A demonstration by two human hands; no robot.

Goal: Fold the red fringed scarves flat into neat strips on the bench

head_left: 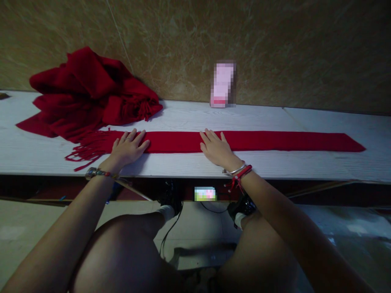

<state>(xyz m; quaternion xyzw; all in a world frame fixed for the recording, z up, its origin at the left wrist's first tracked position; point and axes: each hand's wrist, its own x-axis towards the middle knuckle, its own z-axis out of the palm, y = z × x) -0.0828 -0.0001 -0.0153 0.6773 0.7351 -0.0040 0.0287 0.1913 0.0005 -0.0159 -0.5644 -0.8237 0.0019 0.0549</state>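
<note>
Scarf: long narrow red knitted scarf [244, 141], folded lengthwise into a flat strip, matte fine-ribbed weave; laid along the shelf parallel to its front edge, far right end cut to a slant point.
Fringe: loose red tassels [84, 150] at the scarf's left end, splayed untidily toward the front edge.
Left hand: left hand [126, 148] flat, palm down, fingers spread and extended; pressed on the strip just right of the fringe; nothing grasped.
Right hand: right hand [216, 147] flat, palm down, fingers extended together; resting on the strip near its middle; nothing grasped.
Wrists: beaded band [97, 173] on left wrist; silver metal bangle [234, 171] and red cord bracelet [242, 174] on right wrist.
Heap: crumpled pile of dark red fringed woollen cloth [88, 93], soft folds, at back left of shelf against the wall, just beside the strip's fringed end.
Surface: long pale whitewashed wood-grain shelf [320, 120], matte, dark underside.
Wall: polished beige-brown marbled stone wall [290, 49] with pale veins and one thin seam.
Box: small upright pink box [222, 84], blurred, standing against the wall behind the strip.
Floor: pale glossy tiled floor [351, 232] below; bare knees in foreground.
</note>
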